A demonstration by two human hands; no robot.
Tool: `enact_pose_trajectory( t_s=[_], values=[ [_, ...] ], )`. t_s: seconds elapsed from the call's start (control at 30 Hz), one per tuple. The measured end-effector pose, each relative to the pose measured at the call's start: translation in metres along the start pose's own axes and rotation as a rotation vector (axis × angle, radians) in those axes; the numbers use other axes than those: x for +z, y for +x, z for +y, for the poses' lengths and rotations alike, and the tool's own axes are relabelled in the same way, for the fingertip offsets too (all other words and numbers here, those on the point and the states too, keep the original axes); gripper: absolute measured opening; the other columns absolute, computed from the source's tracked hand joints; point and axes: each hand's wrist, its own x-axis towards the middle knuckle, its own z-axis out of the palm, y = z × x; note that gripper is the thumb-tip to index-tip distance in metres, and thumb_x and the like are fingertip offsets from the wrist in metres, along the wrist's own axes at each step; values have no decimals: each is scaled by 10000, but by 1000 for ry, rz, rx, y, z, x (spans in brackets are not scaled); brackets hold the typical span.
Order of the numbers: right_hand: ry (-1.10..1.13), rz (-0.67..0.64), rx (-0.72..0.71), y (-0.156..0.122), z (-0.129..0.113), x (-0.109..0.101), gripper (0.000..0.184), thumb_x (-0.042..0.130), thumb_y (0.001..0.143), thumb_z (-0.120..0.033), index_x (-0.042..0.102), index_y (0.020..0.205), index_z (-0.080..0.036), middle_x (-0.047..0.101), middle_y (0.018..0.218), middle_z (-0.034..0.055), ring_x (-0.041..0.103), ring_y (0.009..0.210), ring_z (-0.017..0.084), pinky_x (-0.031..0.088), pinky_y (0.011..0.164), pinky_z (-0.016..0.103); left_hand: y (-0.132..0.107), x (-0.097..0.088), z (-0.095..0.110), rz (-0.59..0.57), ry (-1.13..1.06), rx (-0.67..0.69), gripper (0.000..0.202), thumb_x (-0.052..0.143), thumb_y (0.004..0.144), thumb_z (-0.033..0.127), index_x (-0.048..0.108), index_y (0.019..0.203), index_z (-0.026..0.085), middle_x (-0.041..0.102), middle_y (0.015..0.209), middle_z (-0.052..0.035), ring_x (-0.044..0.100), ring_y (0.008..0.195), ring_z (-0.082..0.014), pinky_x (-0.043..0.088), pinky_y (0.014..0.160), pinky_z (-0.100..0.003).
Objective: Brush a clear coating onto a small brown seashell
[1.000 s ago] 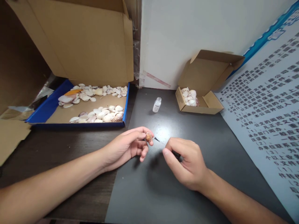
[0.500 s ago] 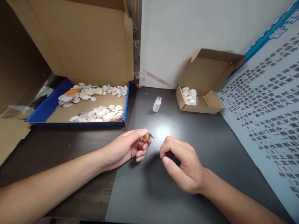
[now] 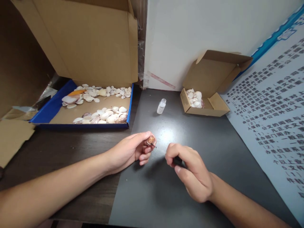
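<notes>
My left hand (image 3: 135,147) pinches a small brown patterned seashell (image 3: 150,140) between thumb and fingers. Facing it from the right, my right hand (image 3: 190,171) is closed round the black handle of a thin brush (image 3: 178,161). The brush's dark tip lies at the lower right of the shell and seems to touch it; its thin stem hardly shows. Beyond both hands stands a small uncapped glass bottle (image 3: 161,106) with a white label, upright on the dark grey mat (image 3: 142,196).
At the left an open blue-edged cardboard box (image 3: 59,118) holds many pale shells (image 3: 110,117) and one orange piece. A smaller open cardboard box (image 3: 206,110) with whitish shells (image 3: 195,98) stands at the back right. A printed sheet (image 3: 273,104) slants along the right side.
The brush tip has moved from the shell's upper right edge down to its lower right. My right hand is slightly lower and further right. The whole view has shifted a little.
</notes>
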Motion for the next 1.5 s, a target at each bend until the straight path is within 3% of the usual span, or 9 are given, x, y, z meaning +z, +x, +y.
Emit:
enact_pose_trajectory(
  t_s=[0.27,0.5,0.7,0.83,1.0,1.13,1.23,1.33,1.5],
  values=[
    [47,7,35,-6,3,-1,137,391,769,-162,452,874,-224,420,658,-38,370,521,111,298,515,263,-1,-1,2,-16,30,-19,314,435,958,416,498,787,161,380,670,30,332,537,-82,338,494,-206],
    [144,131,73,-10,7,5,155,390,961,-228,457,1100,-250,493,733,-27,434,577,130,370,535,265,-1,2,3,-12,18,-21,279,417,955,387,466,788,169,369,650,40,320,518,-83,329,496,-209],
    [140,163,78,-12,8,9,163,394,1030,-287,425,1187,-257,561,816,-3,462,581,128,397,535,265,-2,3,4,-27,11,-25,287,390,957,351,456,747,167,355,678,34,309,520,-82,325,502,-219],
    [79,127,70,-10,5,6,159,397,1042,-334,436,1162,-238,612,819,9,488,566,119,417,527,255,-2,3,5,-30,24,-23,283,386,954,353,468,757,168,337,667,37,311,528,-89,319,512,-225],
    [-127,147,-6,-2,-3,0,282,405,1031,-453,542,1033,-206,550,711,1,485,559,122,416,509,251,-2,3,4,-36,47,-19,289,389,949,350,457,735,168,338,689,33,306,534,-90,314,524,-239],
    [-202,193,-72,2,-6,-3,175,501,999,-310,586,1105,-199,590,788,31,537,695,152,469,590,267,-2,2,3,-54,35,-9,304,387,955,369,463,737,171,323,654,40,295,530,-95,316,521,-234],
    [-181,186,-43,-1,-4,-1,261,546,951,-178,558,1211,-210,617,862,41,570,740,160,494,612,280,-2,1,2,-40,16,-2,304,386,959,384,456,749,176,343,659,37,312,528,-96,328,517,-231],
    [-94,261,7,-6,0,4,313,591,932,-172,511,1227,-238,616,930,47,595,726,161,520,608,296,-2,1,2,-42,7,-3,294,392,955,377,457,751,175,349,669,34,322,529,-95,330,514,-229],
    [-72,336,43,-11,4,7,226,615,941,-243,501,1136,-248,612,929,41,586,679,152,526,619,318,-2,3,4,-26,13,-13,270,381,948,351,485,779,168,341,666,35,315,525,-94,321,512,-227]
  ],
)
